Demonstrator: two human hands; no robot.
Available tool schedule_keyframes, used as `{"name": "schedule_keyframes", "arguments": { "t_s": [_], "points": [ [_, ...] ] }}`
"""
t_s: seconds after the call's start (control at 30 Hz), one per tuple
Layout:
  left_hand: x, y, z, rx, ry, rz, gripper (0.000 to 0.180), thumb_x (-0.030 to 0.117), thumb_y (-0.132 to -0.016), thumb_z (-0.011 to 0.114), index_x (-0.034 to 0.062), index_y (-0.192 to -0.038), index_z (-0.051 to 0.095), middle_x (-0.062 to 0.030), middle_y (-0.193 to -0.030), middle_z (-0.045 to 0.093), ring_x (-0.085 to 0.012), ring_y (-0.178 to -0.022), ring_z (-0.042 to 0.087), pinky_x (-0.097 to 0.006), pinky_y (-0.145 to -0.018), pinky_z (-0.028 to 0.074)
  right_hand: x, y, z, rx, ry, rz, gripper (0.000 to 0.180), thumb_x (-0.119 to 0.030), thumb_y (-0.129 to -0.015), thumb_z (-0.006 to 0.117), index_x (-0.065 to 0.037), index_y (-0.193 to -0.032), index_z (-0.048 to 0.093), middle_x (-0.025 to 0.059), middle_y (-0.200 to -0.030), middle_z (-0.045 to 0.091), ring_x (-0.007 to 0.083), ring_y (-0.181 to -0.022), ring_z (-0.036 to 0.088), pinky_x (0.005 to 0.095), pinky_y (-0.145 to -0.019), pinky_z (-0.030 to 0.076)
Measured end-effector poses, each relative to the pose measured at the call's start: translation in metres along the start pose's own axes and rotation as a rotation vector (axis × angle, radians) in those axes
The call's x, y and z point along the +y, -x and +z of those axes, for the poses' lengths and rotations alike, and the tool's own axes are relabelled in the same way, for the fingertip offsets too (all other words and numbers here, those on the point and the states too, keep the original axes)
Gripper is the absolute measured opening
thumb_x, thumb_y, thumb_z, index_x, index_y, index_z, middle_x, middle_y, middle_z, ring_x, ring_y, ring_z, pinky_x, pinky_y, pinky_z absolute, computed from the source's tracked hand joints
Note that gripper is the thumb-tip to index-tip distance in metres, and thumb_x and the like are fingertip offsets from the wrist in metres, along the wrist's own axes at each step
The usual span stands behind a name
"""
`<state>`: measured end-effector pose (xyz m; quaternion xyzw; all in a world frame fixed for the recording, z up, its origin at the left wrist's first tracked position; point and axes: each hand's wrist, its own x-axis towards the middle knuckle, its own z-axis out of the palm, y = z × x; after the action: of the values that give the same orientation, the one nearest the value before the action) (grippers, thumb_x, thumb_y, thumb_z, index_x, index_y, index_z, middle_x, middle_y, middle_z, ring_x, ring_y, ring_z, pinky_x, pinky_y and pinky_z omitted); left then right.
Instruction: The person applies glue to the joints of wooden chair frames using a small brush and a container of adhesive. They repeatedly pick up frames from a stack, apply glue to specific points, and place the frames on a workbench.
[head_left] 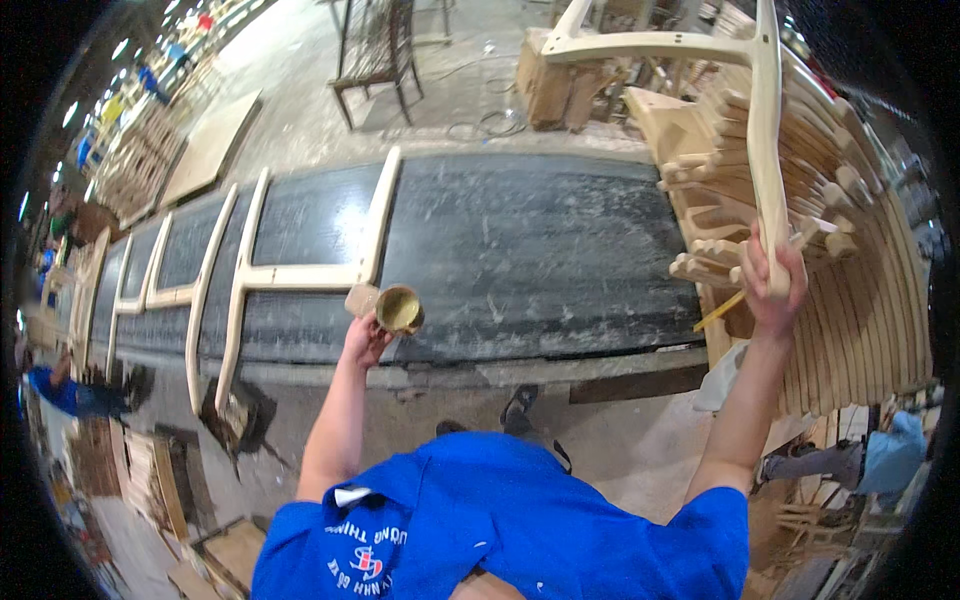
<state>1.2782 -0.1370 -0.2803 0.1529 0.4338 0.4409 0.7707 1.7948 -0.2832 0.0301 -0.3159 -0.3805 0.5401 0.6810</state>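
Note:
My left hand (368, 340) is closed around a small round cup (400, 310), tilted so its yellowish inside shows. A pale block (362, 298) sits against the cup at the fingers; I cannot tell what it is. My right hand (775, 275) is closed round the lower end of one leg of a pale wooden chair frame (765, 130), raised over the right end of the dark belt (540, 250). Part of this frame runs out of the top of the view. Just left of the cup, an H-shaped wooden frame (300, 276) lies on the belt.
More wooden frames (170, 296) lie further left along the belt. Stacked curved wooden parts (850, 320) fill the right side, beside a yellow stick (718, 312). Beyond the belt stand a dark chair (375, 60) and a cardboard box (550, 85). Another person (890, 455) is at lower right.

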Motion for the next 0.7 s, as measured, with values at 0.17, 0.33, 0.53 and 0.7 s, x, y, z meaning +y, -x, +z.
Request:
{"name": "schedule_keyframes", "arguments": {
  "t_s": [0.17, 0.33, 0.53, 0.7],
  "points": [
    [0.016, 0.043, -0.062, 0.118, -0.069, 0.007, 0.027, 0.017, -0.088, 0.055, 0.0091, -0.112, 0.049, -0.0049, -0.1, 0.058, -0.0187, -0.086, 0.06, -0.032, -0.069, 0.054, 0.068, 0.084, 0.014, -0.032, -0.147, 0.169, 0.052, -0.027, -0.077, 0.059, 0.008, -0.108, 0.038, 0.0067, -0.055, 0.045, 0.0132, -0.037, 0.042, 0.022, -0.03, 0.035],
    [0.022, 0.059, -0.082, 0.167, -0.032, 0.06, 0.025, 0.018, -0.087, 0.056, 0.0073, -0.109, 0.052, -0.0077, -0.101, 0.058, -0.0215, -0.089, 0.059, -0.035, -0.071, 0.054, 0.126, 0.135, -0.032, -0.045, -0.197, 0.396, 0.047, -0.023, -0.071, 0.062, 0.008, -0.101, 0.042, 0.0088, -0.053, 0.049, 0.0131, -0.034, 0.043, 0.0223, -0.03, 0.036],
    [0.011, 0.036, -0.054, -0.001, 0.023, 0.041, 0.027, 0.018, -0.088, 0.053, 0.013, -0.114, 0.049, -0.0019, -0.102, 0.058, -0.0183, -0.09, 0.058, -0.033, -0.072, 0.051, 0.176, 0.146, -0.121, -0.029, 0.659, 0.798, 0.033, -0.028, -0.078, 0.061, 0.001, -0.092, 0.051, 0.0088, -0.062, 0.056, 0.0152, -0.056, 0.056, 0.027, -0.053, 0.045],
    [-0.02, -0.002, -0.009, -0.114, 0.16, -0.024, 0.033, 0.027, -0.093, 0.045, 0.0089, -0.12, 0.048, -0.0072, -0.118, 0.054, -0.0238, -0.105, 0.055, -0.042, -0.084, 0.049, 0.143, 0.095, -0.165, -0.056, 1.88, 0.449, 0.053, -0.048, -0.088, 0.041, -0.001, -0.078, 0.062, 0.0234, -0.077, 0.06, 0.0392, -0.075, 0.057, 0.0464, -0.071, 0.043]
  ]
}}
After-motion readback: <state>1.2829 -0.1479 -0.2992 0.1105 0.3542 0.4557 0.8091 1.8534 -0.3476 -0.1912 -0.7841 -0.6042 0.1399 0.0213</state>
